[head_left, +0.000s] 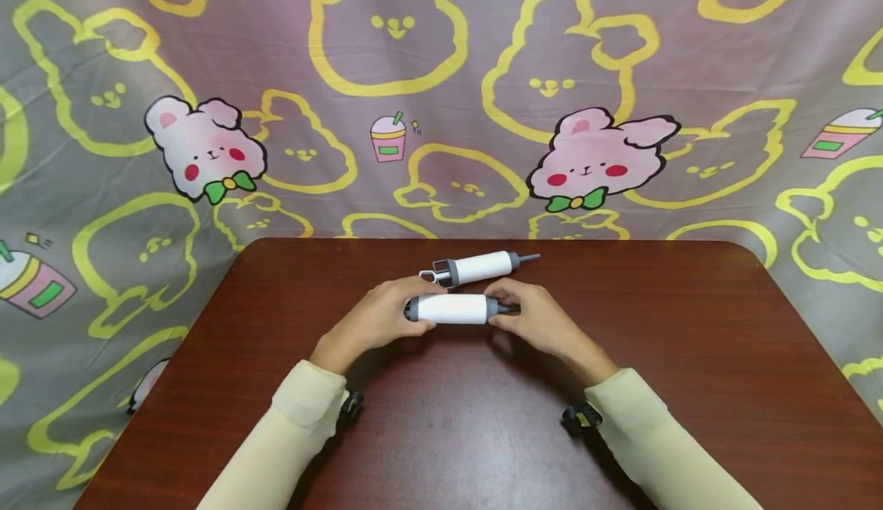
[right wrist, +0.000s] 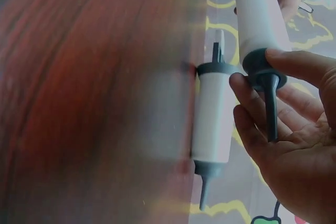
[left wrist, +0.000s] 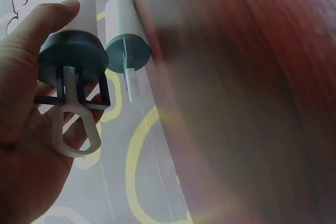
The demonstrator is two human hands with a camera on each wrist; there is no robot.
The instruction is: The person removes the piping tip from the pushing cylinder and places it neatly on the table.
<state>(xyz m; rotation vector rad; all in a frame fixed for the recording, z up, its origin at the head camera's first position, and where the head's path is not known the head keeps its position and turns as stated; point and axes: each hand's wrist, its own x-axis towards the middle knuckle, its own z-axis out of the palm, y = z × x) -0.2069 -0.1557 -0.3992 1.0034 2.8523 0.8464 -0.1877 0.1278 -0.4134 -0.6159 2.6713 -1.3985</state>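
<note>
A large syringe with a white barrel and dark grey end caps lies sideways between both hands, close over the table. My left hand grips its handle end, thumb along the barrel. In the left wrist view, a pale ring-shaped plunger handle sticks out between dark finger grips. My right hand holds the opposite cap between thumb and fingers; its dark nozzle points toward the palm. Just behind, a second, similar syringe lies on the table, nozzle to the right, touched by neither hand.
The dark reddish-brown table has rounded far corners. A curtain with yellow outlines and pink cartoon animals hangs along its back and sides. Each wrist carries a small black device at the sleeve cuff.
</note>
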